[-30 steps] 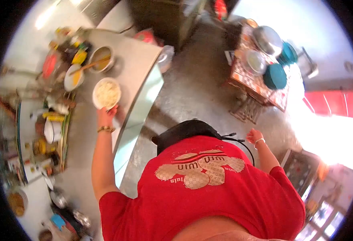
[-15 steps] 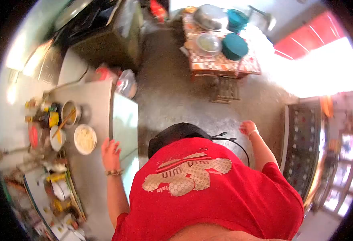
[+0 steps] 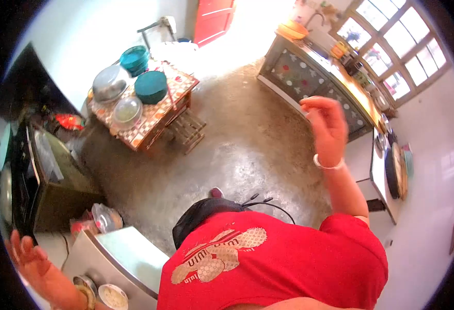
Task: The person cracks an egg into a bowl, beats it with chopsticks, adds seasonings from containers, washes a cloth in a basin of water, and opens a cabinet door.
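Observation:
My left hand (image 3: 33, 266) is at the lower left edge, fingers spread, holding nothing. Just right of its wrist, a white bowl (image 3: 125, 305) of pale food stands on the counter (image 3: 77, 252), beside a metal pot (image 3: 85, 282) that my forearm partly covers. My right hand (image 3: 327, 126) is raised in mid-air on the right, with loosely bent fingers and nothing visible in them. It touches nothing, and behind it in the view is a dark cabinet (image 3: 289, 72) with a dotted front.
A checked table (image 3: 157, 116) bears a metal basin (image 3: 109, 83), a clear-covered bowl (image 3: 127, 112) and teal containers (image 3: 151, 87). A wooden stool (image 3: 186, 129) is tucked beside it. Plastic bags (image 3: 107, 218) lie by the counter's end. An orange basin (image 3: 293, 29) sits by the tap.
The view has swung to the right, bringing the window and the dotted cabinet further in. My right hand has risen; my left hand now appears at the lower left, spread wider.

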Demonstrator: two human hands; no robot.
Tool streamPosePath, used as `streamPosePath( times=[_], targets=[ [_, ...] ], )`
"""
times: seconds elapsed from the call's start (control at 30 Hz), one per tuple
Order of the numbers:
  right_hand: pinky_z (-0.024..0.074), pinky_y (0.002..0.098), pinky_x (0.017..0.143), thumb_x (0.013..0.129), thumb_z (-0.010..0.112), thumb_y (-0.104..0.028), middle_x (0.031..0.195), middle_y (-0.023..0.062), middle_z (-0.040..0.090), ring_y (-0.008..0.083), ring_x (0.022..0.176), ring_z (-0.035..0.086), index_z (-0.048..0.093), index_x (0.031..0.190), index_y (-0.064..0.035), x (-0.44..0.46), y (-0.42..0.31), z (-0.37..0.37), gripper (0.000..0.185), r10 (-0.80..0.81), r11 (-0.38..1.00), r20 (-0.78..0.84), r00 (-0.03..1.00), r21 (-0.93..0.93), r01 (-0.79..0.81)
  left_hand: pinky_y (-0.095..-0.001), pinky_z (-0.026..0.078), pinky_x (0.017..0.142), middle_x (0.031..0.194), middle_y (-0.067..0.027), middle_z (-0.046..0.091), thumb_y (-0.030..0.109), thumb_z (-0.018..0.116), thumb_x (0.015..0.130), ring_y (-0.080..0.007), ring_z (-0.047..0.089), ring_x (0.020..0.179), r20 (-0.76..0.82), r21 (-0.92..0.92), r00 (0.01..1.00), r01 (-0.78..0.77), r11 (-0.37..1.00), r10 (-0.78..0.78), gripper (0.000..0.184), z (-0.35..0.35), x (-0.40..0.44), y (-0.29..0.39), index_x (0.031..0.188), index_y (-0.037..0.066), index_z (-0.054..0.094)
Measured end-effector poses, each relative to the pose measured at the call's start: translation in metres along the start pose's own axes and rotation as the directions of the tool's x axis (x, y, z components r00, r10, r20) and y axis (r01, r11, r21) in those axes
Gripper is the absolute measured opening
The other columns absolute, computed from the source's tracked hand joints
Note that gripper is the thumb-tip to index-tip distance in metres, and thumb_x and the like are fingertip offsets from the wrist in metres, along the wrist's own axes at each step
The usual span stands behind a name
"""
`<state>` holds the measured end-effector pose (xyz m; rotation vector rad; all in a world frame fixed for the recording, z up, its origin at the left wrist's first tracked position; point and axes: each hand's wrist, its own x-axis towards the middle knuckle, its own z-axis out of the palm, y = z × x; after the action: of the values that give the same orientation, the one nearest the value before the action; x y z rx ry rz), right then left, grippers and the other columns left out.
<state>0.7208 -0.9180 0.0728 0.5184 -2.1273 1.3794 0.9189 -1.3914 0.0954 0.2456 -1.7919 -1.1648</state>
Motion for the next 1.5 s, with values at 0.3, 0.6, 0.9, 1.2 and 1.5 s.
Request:
streamPosePath(
  times=[0.3, 0.6, 0.9, 1.2, 1.5],
  targets=[
    [0.0394, 0.0388, 0.085, 0.086, 0.049, -0.023, 0.11, 0.0206, 0.052, 0.0286, 0.097, 0.052, 0.044, 0.111, -0.0048, 0.072, -0.044, -0.153, 0.032, -0.836, 0.496, 0.088, 0.541, -0.3, 0.815, -0.031, 0.042, 0.068, 0.122, -0.012, 0.044, 0.02, 0.05, 0.084, -0.0232, 0.048, 0.101, 0.247, -0.791, 0.682, -0.268, 0.55, 0.688, 0.055, 0.186, 0.028, 0.147, 0.131, 0.006, 0.026],
    [0.0366, 0.0415, 0.088, 0.084, 0.05, -0.028, 0.115, 0.0148, 0.048, 0.0303, 0.101, 0.049, 0.043, 0.116, -0.0063, 0.119, -0.012, -0.231, 0.04, -0.94, 0.299, 0.062, 0.336, -0.327, 0.896, -0.031, 0.042, 0.071, 0.122, -0.0119, 0.044, 0.019, 0.049, 0.084, -0.0229, 0.048, 0.102, 0.304, -0.888, 0.58, -0.114, 0.445, 0.756, 0.052, 0.372, 0.024, 0.156, 0.13, 0.005, 0.028],
    [0.0372, 0.0405, 0.087, 0.083, 0.05, -0.024, 0.114, 0.0156, 0.049, 0.0296, 0.1, 0.049, 0.043, 0.115, -0.0055, 0.135, 0.01, -0.272, 0.038, -0.866, 0.271, 0.213, 0.453, -0.563, 0.781, -0.031, 0.041, 0.074, 0.121, -0.0118, 0.044, 0.019, 0.048, 0.084, -0.0226, 0.047, 0.103, 0.296, -0.953, 0.49, 0.099, 0.285, 0.82, 0.05, 0.533, 0.038, 0.145, 0.128, 0.005, 0.03],
    [0.0379, 0.0396, 0.087, 0.082, 0.05, -0.02, 0.112, 0.0165, 0.049, 0.0289, 0.1, 0.05, 0.042, 0.114, -0.0047, 0.185, 0.038, -0.255, 0.036, -0.787, 0.239, 0.26, 0.559, -0.707, 0.666, -0.031, 0.04, 0.076, 0.121, -0.0117, 0.044, 0.019, 0.047, 0.085, -0.0223, 0.047, 0.103, 0.218, -0.97, 0.471, 0.199, 0.137, 0.855, 0.047, 0.662, 0.082, 0.121, 0.127, 0.004, 0.032],
    [0.0385, 0.0387, 0.086, 0.081, 0.051, -0.015, 0.111, 0.0174, 0.049, 0.0281, 0.099, 0.05, 0.042, 0.112, -0.0039, 0.277, 0.122, -0.257, 0.034, -0.753, 0.272, 0.219, 0.62, -0.755, 0.597, -0.031, 0.04, 0.079, 0.121, -0.0116, 0.044, 0.018, 0.046, 0.085, -0.022, 0.047, 0.104, 0.182, -0.975, 0.538, 0.204, 0.082, 0.823, 0.045, 0.786, 0.114, 0.096, 0.125, 0.003, 0.034]
  ],
)
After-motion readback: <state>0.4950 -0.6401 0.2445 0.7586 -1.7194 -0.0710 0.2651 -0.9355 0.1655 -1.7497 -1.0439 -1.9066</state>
